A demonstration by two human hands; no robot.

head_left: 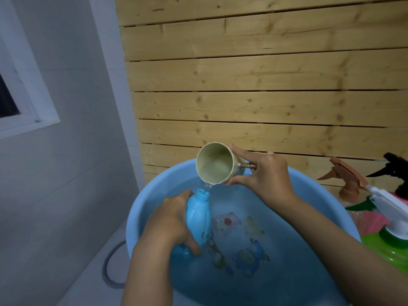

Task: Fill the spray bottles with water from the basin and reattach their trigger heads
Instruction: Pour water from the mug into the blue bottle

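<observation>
Head view, seven o'clock: left hand (167, 226) wrapped around blue spray bottle (198, 217), headless, tilted over water-filled basin (167, 173). Just at its one o'clock: cream cup (215, 164), gripped by right hand (265, 175), pouring into the neck. Three o'clock: trigger-headed bottles (347, 188) beside basin. Filling apparently underway; head not yet reattached.

Cup (217, 164) above bottle (197, 219), both over basin (154, 202); sprayers (350, 184) R of basin.

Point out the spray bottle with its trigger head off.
The blue bottle in the left hand, neck open; the bottles on the right have heads on.
</observation>
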